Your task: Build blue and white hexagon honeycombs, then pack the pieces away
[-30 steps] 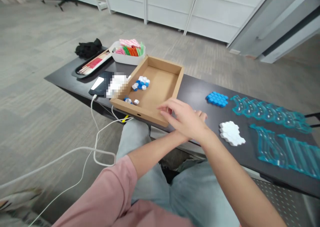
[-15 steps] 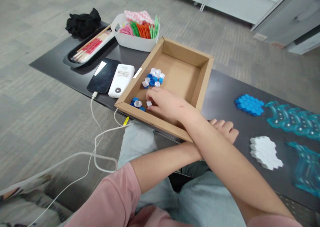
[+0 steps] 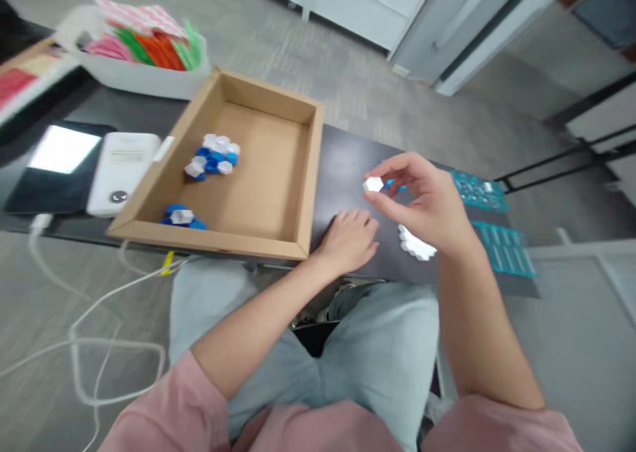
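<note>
My right hand is raised over the dark table, a white hexagonal piece pinched between thumb and forefinger. Behind its fingers, a group of blue hexagonal pieces is mostly hidden. Below it lies a cluster of white hexagonal pieces. My left hand rests palm down on the table beside the cardboard box, fingers stretched out and holding nothing visible. Inside the box are a mixed blue and white cluster and a smaller group of pieces in the near left corner.
Teal plastic trays lie at the table's right end. Left of the box are a white power bank and a phone with a cable. Behind them stands a white basket of colourful packets.
My right hand has left the box and swung right with the white hexagonal piece. My arms are no longer crossed. The view has turned to the right.
</note>
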Available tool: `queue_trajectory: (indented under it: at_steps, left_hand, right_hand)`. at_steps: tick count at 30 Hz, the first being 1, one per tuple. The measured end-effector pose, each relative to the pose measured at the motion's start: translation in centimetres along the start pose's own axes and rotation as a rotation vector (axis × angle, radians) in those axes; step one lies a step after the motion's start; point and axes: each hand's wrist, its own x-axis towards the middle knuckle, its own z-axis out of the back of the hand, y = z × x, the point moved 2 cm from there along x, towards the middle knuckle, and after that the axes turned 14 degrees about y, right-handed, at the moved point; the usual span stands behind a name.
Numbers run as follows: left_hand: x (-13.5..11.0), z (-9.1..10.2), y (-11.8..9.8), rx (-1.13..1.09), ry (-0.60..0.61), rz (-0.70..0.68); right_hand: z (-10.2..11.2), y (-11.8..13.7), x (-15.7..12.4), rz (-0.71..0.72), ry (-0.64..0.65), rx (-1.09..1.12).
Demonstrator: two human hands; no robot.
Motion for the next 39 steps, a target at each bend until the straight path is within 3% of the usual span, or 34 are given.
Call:
queue_trajectory:
  at_steps: [5,8,11,22,30,39]
  left_hand:
    - [0.4,-0.9,0.3,-0.029,0.011,0.003]
    - [0.7,-1.3,0.7,-0.060,-0.019,-0.009]
    - [0.8,-1.5,0.9,-0.075,-0.039,0.009]
    - [1.1,-1.6,1.1,-0.040,-0.045,0.043]
    - [1.1,-1.6,1.1,-0.042,-0.032,0.066]
    - [1.0,-1.4,1.0,-0.037,-0.031,0.039]
  right_hand:
    - [6.3,-7.4,-11.0,-0.332,-0.162,-0.099]
    - [7.4,-10.5,-15.6,-0.480,-0.156,-0.202]
    - [7.2,-12.4,-17.8,-0.532,-0.114,-0.273]
    - [7.0,-16.8,-17.4,-0.606,0.189,-0.390]
    - [6.5,-17.3,-18.4,-0.665,0.053,-0.490]
    - [5.2,-17.1,-18.3,-0.681,0.056,-0.556]
